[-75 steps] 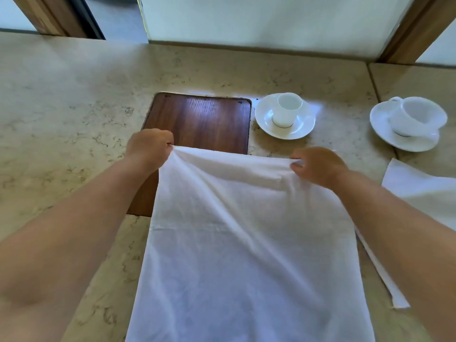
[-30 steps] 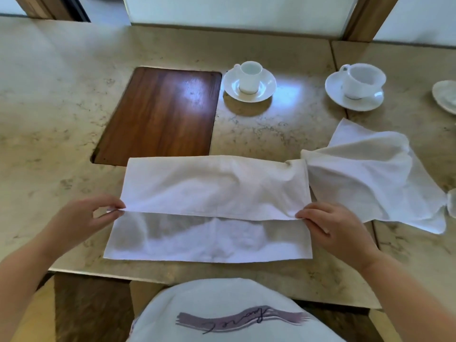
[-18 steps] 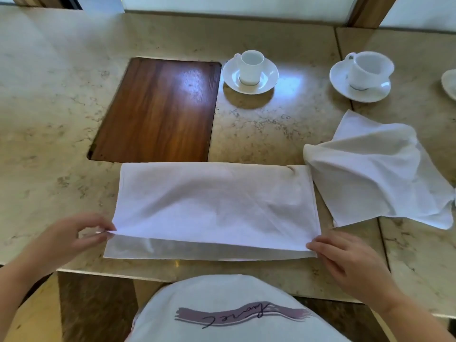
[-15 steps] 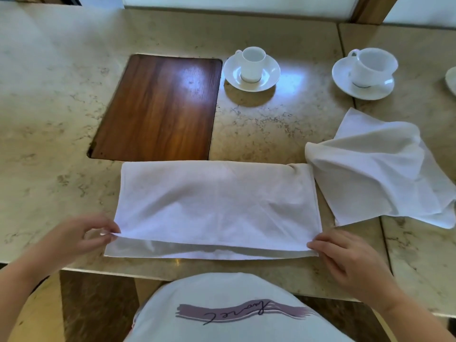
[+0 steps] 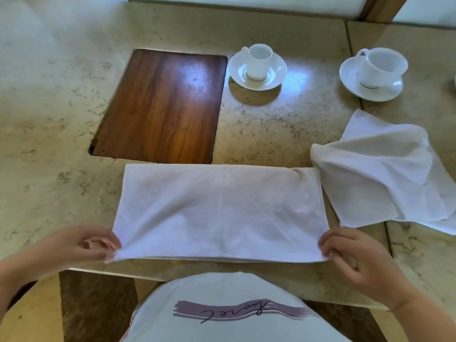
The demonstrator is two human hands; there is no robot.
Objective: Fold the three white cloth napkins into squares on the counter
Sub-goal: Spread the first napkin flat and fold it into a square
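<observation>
With the napkin (image 5: 220,211) doubled into a long strip at the bench (image 5: 49,119) edge, left hand (image 5: 81,244) and right hand (image 5: 355,257) pinch its near corners (first fold apparently done), so next comes folding it end to end.

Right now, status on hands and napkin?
Left hand and right hand pinch near corners of white cloth napkin, folded in half. Crumpled white napkins lie right, apart.

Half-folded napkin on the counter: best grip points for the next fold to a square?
Judging by its long-rectangle shape, pinch both corners of one short end of the folded napkin, say the left end by the left hand, coming from that side, then carry them across to the right end.
</observation>
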